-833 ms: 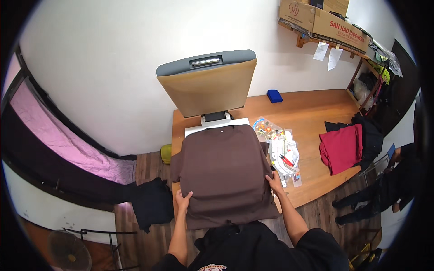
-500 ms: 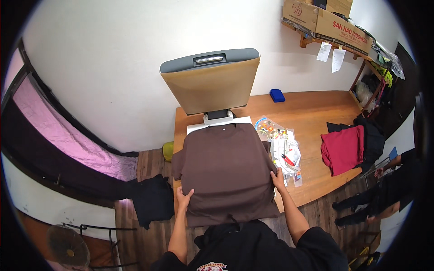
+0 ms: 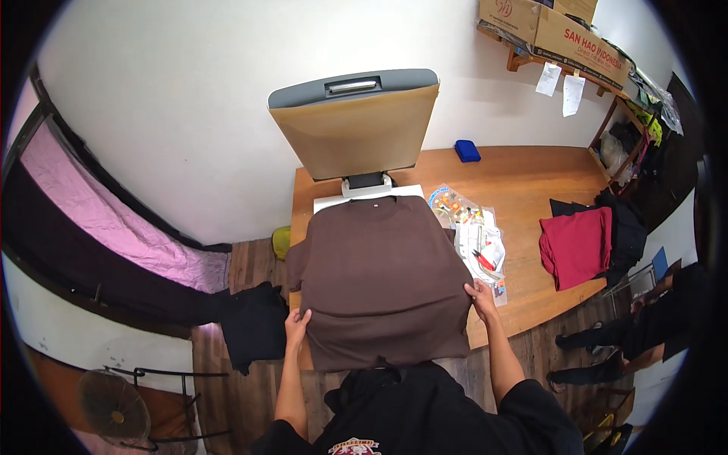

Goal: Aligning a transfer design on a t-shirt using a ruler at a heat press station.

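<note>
A dark brown T-shirt (image 3: 379, 265) lies spread over the lower plate of a heat press, its collar at the far end and its hem hanging toward me. My left hand (image 3: 297, 326) pinches the shirt's left edge near the hem. On the opposite side my right hand (image 3: 481, 297) grips the right edge, a little farther from me. Behind the shirt, the raised upper plate (image 3: 353, 136) of the press is tilted up, with a tan sheet on its face. A white strip of the lower plate (image 3: 409, 191) shows past the collar.
Right of the shirt, the wooden table (image 3: 523, 178) bears printed transfer sheets (image 3: 455, 205), red-handled cutters (image 3: 484, 260), a blue pouch (image 3: 467, 151) and a folded red garment (image 3: 576, 243) beside black ones. Black cloth (image 3: 254, 322) hangs at left. Another person (image 3: 652, 326) stands far right.
Both hands have moved apart, the left one leftward and the right one rightward, drawing the shirt's lower part wider. The view has shifted slightly. The other person's legs have moved.
</note>
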Demonstrator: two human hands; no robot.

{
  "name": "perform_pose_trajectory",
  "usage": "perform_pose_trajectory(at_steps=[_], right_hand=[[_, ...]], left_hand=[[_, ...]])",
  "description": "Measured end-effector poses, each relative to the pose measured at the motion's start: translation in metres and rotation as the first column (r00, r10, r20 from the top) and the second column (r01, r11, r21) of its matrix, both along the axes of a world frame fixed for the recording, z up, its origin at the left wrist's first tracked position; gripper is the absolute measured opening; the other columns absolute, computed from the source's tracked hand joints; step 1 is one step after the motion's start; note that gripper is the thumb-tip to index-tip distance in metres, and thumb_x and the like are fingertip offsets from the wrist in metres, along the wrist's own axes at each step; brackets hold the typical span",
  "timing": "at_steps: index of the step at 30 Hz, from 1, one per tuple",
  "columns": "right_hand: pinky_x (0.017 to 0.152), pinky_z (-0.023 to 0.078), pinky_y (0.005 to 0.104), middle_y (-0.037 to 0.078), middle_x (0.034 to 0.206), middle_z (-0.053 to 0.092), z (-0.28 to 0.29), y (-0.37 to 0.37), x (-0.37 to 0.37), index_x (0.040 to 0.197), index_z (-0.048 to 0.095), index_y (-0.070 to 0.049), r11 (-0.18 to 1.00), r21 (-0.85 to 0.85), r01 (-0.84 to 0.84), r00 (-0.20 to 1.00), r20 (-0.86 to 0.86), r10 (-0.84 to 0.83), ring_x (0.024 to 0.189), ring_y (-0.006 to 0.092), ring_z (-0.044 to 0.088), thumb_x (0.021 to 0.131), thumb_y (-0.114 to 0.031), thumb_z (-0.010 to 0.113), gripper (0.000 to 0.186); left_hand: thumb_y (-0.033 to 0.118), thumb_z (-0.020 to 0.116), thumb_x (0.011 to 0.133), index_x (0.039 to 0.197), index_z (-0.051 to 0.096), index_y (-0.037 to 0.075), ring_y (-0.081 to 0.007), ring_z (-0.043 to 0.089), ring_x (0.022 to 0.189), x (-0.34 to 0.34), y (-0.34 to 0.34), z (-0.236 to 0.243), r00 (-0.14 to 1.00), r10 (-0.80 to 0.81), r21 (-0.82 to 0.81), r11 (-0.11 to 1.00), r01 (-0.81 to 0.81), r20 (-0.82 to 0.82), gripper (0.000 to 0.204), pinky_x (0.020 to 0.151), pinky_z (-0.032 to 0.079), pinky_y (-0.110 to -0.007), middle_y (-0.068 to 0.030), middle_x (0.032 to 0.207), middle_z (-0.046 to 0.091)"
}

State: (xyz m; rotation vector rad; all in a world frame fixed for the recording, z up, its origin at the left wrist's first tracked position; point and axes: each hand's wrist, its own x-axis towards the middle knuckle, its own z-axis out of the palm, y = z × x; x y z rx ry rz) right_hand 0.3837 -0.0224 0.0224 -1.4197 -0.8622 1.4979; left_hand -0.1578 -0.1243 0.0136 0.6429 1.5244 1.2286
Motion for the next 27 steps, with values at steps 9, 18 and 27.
perform_pose_trajectory(at_steps=[9,18,27], right_hand=[[0.073,0.047,0.0259,0.000,0.087,0.065,-0.048,-0.045,0.022,0.098,0.063,-0.003,0.987,-0.100,0.123,0.988,0.107,-0.112,0.080,0.0098,0.059,0.084,-0.014,0.079,0.023],[0.066,0.042,0.0237,-0.004,0.074,0.056,-0.016,-0.074,0.028,0.086,0.064,-0.005,0.942,-0.258,-0.216,0.938,0.213,0.273,0.070,0.0081,0.051,0.080,-0.018,0.082,0.022],[0.061,0.040,0.0237,-0.006,0.075,0.053,-0.030,-0.123,0.040,0.083,0.063,-0.008,0.974,-0.219,-0.056,0.977,0.188,0.099,0.068,0.0066,0.049,0.085,-0.008,0.076,0.013]], left_hand=[[0.031,0.072,0.092,0.100,0.067,-0.001,-0.0083,0.061,0.077,-0.011,-0.041,-0.029,0.999,-0.043,-0.203,0.978,0.040,-0.011,0.034,0.069,0.047,-0.022,-0.0030,0.087,0.070],[0.022,0.074,0.090,0.106,0.065,-0.004,-0.0139,0.065,0.088,-0.004,-0.080,-0.038,0.986,-0.153,-0.259,0.957,0.131,-0.065,0.032,0.081,0.050,-0.025,-0.0084,0.098,0.071],[0.022,0.077,0.088,0.102,0.068,0.001,-0.0133,0.065,0.087,-0.011,-0.126,-0.055,0.987,-0.133,-0.306,0.947,0.099,-0.094,0.027,0.079,0.050,-0.026,-0.0067,0.096,0.071]])
